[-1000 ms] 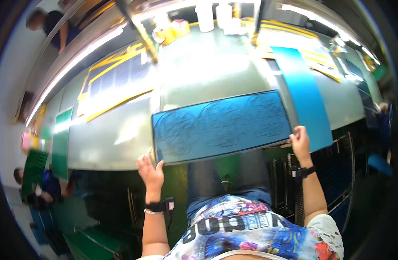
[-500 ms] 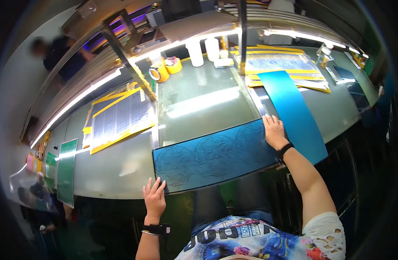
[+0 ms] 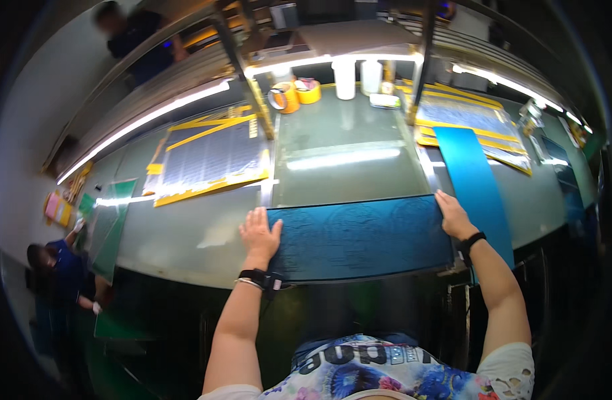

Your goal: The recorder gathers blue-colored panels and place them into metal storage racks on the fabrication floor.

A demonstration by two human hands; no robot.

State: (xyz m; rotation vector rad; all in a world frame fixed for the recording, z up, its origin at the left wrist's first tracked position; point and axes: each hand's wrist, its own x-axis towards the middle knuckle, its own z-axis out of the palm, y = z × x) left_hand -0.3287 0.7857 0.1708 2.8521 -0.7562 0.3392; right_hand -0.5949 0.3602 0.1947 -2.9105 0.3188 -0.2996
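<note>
A long dark-blue panel (image 3: pixel 359 240) with faint line drawings across it lies along the near edge of the worktable. At its left end is my left hand (image 3: pixel 258 233), fingers stretched out and thumb apart, touching the edge. My right hand (image 3: pixel 454 217) rests against the far right corner, its fingers extended along that end rather than wrapped round it. Just beyond the right hand, a bright blue sheet (image 3: pixel 476 183) lies lengthwise, its near end at the table's front edge.
Yellow-taped film sheets (image 3: pixel 212 160) lie at the left, and another taped stack (image 3: pixel 469 120) at the right. Tape rolls (image 3: pixel 284 98) and white cylinders (image 3: pixel 344 80) stand at the back beside metal posts. A co-worker (image 3: pixel 62 273) handles a green sheet (image 3: pixel 112 230) far left.
The panel now lies straighter along the table edge. My left hand has moved up from its near left corner to its left end; my right hand has shifted to the far right corner. The view has turned.
</note>
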